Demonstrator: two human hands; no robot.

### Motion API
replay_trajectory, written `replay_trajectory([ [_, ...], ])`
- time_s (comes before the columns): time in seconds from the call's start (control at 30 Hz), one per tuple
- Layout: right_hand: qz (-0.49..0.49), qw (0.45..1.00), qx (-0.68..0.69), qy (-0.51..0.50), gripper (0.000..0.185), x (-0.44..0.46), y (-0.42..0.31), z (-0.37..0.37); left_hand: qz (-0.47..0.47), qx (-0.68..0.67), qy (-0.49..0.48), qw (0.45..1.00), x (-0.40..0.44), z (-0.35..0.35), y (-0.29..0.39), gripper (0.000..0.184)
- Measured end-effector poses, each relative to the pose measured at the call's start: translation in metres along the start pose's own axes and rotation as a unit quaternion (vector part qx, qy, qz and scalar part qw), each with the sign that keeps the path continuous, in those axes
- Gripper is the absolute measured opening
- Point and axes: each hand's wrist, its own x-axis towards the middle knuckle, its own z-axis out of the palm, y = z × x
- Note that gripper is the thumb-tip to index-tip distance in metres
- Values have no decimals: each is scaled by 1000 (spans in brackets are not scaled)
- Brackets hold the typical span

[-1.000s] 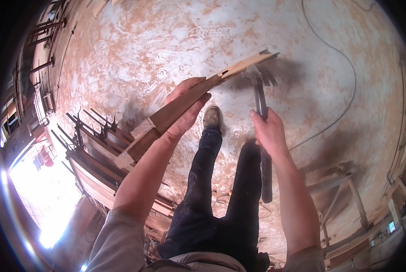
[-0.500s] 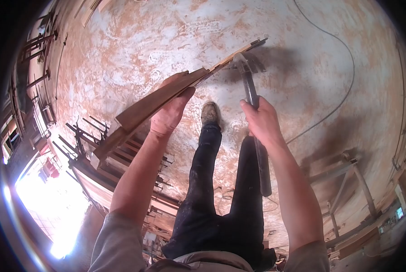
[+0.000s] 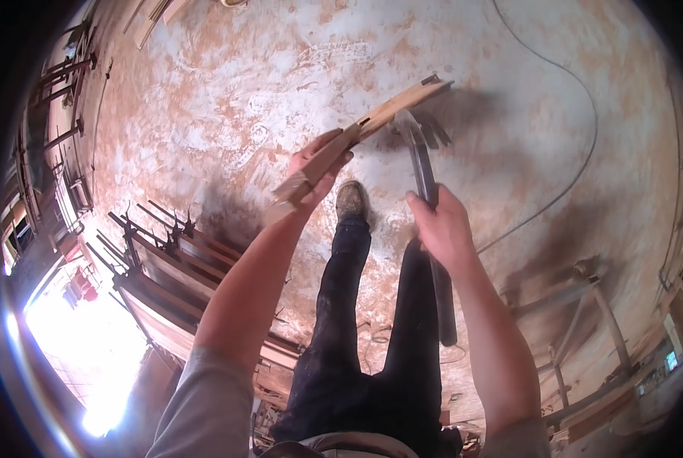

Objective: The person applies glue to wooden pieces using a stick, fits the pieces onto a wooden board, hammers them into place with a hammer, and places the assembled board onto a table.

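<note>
My left hand (image 3: 323, 169) is closed around a wooden piece (image 3: 401, 105) made of joined boards, with a dark slot near its middle. One end points up to the right, and blurred board ends point down toward my left forearm. In my right hand (image 3: 444, 227) is a hammer (image 3: 423, 164), gripped partway along its dark handle. Its head is up, beside the right-hand part of the wood; I cannot tell whether the two touch. The handle's lower end hangs below my fist, in front of my right leg.
Bar clamps with boards (image 3: 177, 263) stand at lower left. A cable (image 3: 589, 99) curves over the stained floor (image 3: 227, 91) on the right. A wooden trestle-like frame (image 3: 593, 305) stands at lower right. More wood strips (image 3: 152, 21) lie at upper left. My shoe (image 3: 352, 200) is below the wood.
The wooden piece has turned in my left hand, showing more of its pale face, and its near end has swung right and forward. My right hand and the hammer have lowered slightly.
</note>
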Motion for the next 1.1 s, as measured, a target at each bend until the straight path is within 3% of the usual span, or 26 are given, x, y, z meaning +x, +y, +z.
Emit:
replay_trajectory([
  [0.07, -19, 999, 39, 8, 32, 3, 8, 0, 3, 6, 0, 1000, 12, 11, -32, 47],
  [0.1, -8, 998, 57, 2, 31, 3, 6, -1, 9, 11, -30, 999, 11, 7, -36, 61],
  [0.2, -34, 999, 38, 7, 31, -1, 14, -1, 60, 223, -28, 973, 1, -9, -42, 79],
  [0.23, -40, 999, 28, 7, 31, -13, 9, -6, 0, 286, -87, 954, -2, -21, -26, 89],
  [0.27, -49, 999, 18, 9, 32, -27, 0, -11, -26, 368, -112, 923, -1, -27, -9, 84],
  [0.33, -64, 997, -47, -21, 39, -74, -32, -30, -45, 350, -115, 929, 0, -29, -14, 80],
  [0.37, -92, 994, 28, -59, 44, -96, -28, -35, -76, 347, -133, 925, 4, -26, -16, 86],
  [0.4, -118, 983, 100, -99, 49, -115, -23, -42, -32, 350, -129, 927, 6, -20, -41, 93],
  [0.43, -88, 982, 107, -131, 52, -130, -22, -45, -31, 374, -161, 913, 6, -23, -32, 94],
  [0.47, -136, 980, 66, -133, 54, -136, -24, -45, -28, 396, -193, 897, 7, -25, -24, 96],
  [0.53, -230, 965, -14, -125, 58, -147, -33, -43, -35, 412, -199, 888, 9, -26, -13, 93],
  [0.63, -251, 953, -2, -170, 47, -148, -52, -35, -21, 435, -187, 881, 7, -23, -25, 88],
  [0.77, -167, 975, -97, -107, 41, -130, -68, -6, -9, 412, -147, 899, 1, -21, -21, 75],
  [0.87, -119, 986, -74, -95, 41, -122, -58, -1, 26, 382, -96, 919, 4, -20, -24, 66],
  [0.97, -162, 979, -77, -101, 42, -121, -35, 2, 28, 371, -81, 925, 2, -19, -22, 58],
  [1.1, -187, 969, -121, -105, 41, -103, -55, 9, 39, 340, -79, 936, 2, -18, -28, 57],
])
